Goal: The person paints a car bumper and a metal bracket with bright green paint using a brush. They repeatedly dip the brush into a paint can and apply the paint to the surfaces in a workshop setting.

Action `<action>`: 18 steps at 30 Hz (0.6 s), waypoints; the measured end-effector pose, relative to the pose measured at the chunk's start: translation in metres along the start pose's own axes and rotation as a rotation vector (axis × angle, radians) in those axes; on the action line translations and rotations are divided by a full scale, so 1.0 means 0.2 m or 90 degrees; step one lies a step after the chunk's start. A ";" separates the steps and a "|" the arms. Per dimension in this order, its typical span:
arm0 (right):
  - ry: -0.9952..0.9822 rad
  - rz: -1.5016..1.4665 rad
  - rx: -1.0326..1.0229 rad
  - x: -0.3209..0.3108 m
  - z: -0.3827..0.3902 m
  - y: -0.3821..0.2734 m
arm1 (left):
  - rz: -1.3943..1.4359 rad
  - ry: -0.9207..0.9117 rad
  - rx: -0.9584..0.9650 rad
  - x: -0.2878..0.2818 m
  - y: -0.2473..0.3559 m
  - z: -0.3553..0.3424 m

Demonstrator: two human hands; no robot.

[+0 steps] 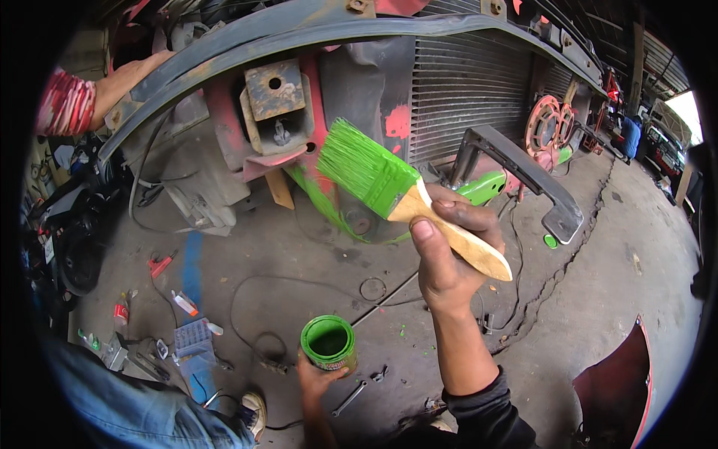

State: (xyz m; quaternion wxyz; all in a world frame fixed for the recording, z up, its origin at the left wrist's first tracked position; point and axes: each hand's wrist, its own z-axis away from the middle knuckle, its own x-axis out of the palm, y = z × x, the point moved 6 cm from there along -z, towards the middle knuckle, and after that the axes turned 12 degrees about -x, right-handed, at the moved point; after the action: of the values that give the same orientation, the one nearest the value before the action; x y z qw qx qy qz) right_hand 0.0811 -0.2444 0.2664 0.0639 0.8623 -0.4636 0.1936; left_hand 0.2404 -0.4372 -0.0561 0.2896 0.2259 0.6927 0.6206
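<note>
"While the right hand [458, 254] holds the paintbrush [407, 198], where is it?"

"Raised, below the curved dark bar [336, 31] in view, green bristles [348, 157] pointing up and left; thumb [426, 233] and fingers [473, 216] close around the wooden handle [485, 258]."

"And the left hand [315, 380]?"

"Lower down, curled around the lower part of an open green paint can [320, 359], above the floor [538, 352]. Another person's hand [127, 78] touches the bar."

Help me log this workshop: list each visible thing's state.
Paintbrush: bristles coated green, gripped in right hand
Paint can: open, held in left hand
Wrench: lying on floor
Compartment box: on floor; open or shut, unclear
Green disc: lying on floor
Dark curved bar: scuffed, rust-marked
</note>
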 end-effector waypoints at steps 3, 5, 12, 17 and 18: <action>-0.020 -0.001 -0.065 0.05 -0.11 0.00 | -0.030 -0.005 0.007 -0.02 -0.02 -0.04; -0.013 0.005 -0.081 0.05 -0.15 0.02 | -0.031 -0.009 -0.009 -0.02 -0.03 -0.04; -0.069 0.035 -0.150 0.10 -0.26 0.02 | -0.088 -0.028 -0.025 -0.02 -0.08 -0.04; -0.033 0.032 -0.179 0.16 -0.27 0.00 | -0.062 -0.037 0.007 0.03 -0.02 -0.04; -0.035 0.035 -0.206 0.17 -0.29 0.01 | -0.068 -0.039 0.003 0.04 -0.01 -0.04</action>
State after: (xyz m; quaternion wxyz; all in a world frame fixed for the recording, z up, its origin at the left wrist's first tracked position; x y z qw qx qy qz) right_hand 0.0804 -0.2545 0.3316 0.1840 0.8328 -0.5135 0.0941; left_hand 0.2294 -0.4387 -0.0588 0.3430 0.2085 0.6958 0.5957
